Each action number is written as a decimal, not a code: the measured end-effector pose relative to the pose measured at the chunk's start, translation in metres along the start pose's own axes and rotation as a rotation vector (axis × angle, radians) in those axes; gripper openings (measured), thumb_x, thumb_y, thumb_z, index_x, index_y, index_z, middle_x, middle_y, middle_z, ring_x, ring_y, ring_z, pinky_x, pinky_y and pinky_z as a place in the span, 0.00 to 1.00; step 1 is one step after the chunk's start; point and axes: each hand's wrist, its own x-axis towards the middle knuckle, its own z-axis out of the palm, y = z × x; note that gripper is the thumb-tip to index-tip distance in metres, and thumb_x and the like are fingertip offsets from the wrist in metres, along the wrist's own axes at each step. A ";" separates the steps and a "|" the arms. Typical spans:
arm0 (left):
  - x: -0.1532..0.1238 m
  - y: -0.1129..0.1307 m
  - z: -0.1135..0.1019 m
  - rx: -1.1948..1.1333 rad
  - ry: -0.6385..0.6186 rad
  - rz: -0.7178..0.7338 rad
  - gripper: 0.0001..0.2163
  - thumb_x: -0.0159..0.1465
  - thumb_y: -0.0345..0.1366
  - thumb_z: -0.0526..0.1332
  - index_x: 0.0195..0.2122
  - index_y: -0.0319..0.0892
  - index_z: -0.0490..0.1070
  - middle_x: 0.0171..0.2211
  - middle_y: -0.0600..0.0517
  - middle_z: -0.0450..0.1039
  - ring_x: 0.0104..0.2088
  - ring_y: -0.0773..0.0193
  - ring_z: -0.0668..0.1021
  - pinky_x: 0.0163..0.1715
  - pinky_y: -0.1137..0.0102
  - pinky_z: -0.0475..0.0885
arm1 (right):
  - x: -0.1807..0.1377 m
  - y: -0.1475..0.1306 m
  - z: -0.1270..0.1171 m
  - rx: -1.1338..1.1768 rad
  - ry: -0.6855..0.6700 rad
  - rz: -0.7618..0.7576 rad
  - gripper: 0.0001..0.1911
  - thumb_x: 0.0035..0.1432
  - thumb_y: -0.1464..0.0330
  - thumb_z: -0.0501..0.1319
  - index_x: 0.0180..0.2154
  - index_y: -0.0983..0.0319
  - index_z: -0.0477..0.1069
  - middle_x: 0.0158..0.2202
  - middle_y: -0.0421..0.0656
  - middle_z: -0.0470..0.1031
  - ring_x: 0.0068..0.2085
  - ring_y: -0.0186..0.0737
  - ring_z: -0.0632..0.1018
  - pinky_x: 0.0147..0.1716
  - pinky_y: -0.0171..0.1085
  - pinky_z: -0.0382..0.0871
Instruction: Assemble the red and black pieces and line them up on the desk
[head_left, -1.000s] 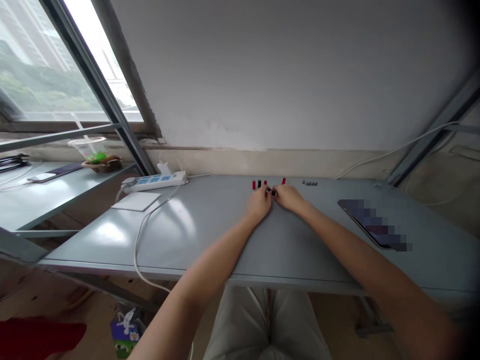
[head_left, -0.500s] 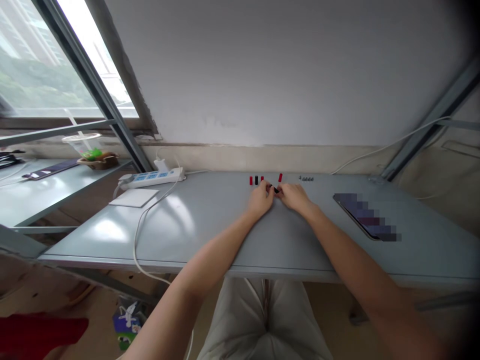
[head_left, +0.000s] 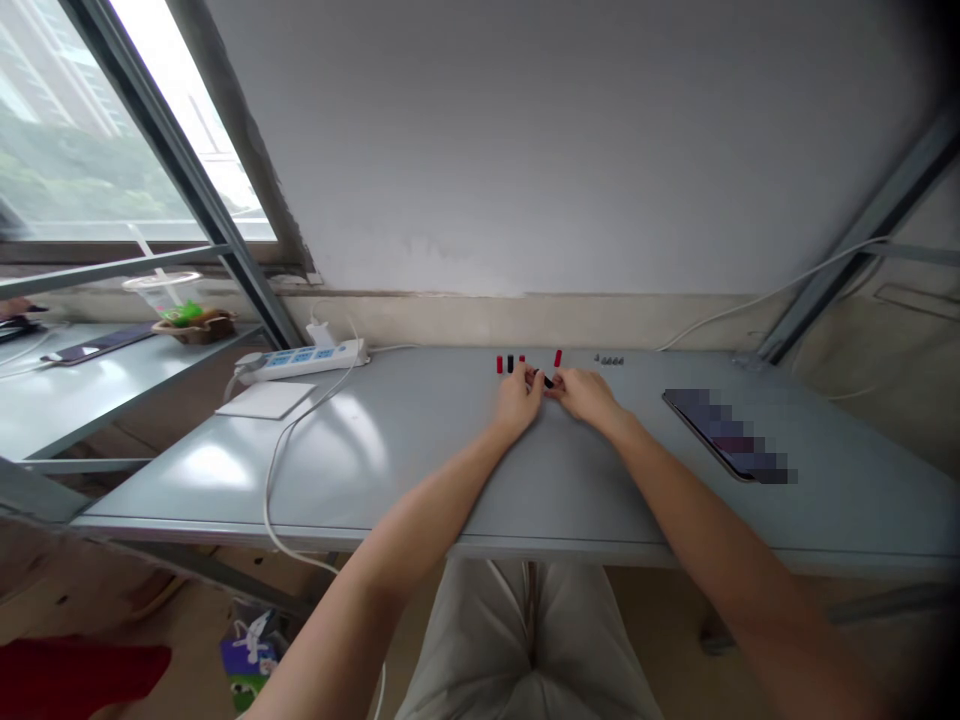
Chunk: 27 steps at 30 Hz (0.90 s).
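Observation:
My left hand [head_left: 517,398] and my right hand [head_left: 588,396] meet over the desk, fingers closed in a pinch. Between their fingertips is a small black cylinder [head_left: 548,383], held slightly tilted. Just beyond my left hand, a red cylinder [head_left: 499,365] and a black one [head_left: 511,364] stand beside another red cylinder [head_left: 522,359], partly covered by the hand. Behind the right hand is a further red cylinder [head_left: 558,358], leaning a little. Several tiny grey metal pieces [head_left: 611,361] lie in a row to its right, too small to name.
On the grey desk [head_left: 435,470], a phone [head_left: 720,435] lies to the right. A white power strip [head_left: 304,360], a flat white square [head_left: 268,400] and a loose white cable [head_left: 274,465] occupy the left. A plastic cup [head_left: 169,290] stands on the neighbouring desk, where another person's hand [head_left: 16,308] shows.
The view has shifted slightly. Both hands stay together around the black cylinder, with only small finger movement. Another person's hand has appeared at the far left edge.

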 end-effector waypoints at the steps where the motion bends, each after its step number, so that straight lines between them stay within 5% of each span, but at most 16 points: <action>1: 0.000 0.000 0.000 -0.005 0.007 0.001 0.08 0.62 0.39 0.50 0.33 0.40 0.62 0.28 0.51 0.70 0.24 0.70 0.69 0.28 0.73 0.63 | 0.000 0.000 0.000 0.004 0.004 -0.002 0.09 0.53 0.62 0.57 0.33 0.62 0.69 0.32 0.46 0.74 0.32 0.40 0.73 0.29 0.35 0.58; 16: 0.008 -0.008 -0.003 -0.138 0.117 -0.092 0.08 0.63 0.37 0.48 0.38 0.39 0.61 0.30 0.48 0.72 0.30 0.68 0.73 0.32 0.72 0.66 | -0.001 0.006 0.006 0.022 -0.030 0.046 0.09 0.55 0.67 0.55 0.37 0.62 0.70 0.35 0.49 0.75 0.36 0.43 0.74 0.33 0.36 0.60; 27: 0.003 -0.013 -0.001 0.072 -0.191 0.064 0.08 0.59 0.35 0.54 0.35 0.39 0.70 0.31 0.49 0.74 0.29 0.67 0.73 0.32 0.71 0.67 | 0.004 0.011 0.019 0.327 0.012 -0.070 0.09 0.52 0.68 0.56 0.33 0.63 0.73 0.29 0.44 0.75 0.31 0.36 0.73 0.30 0.32 0.61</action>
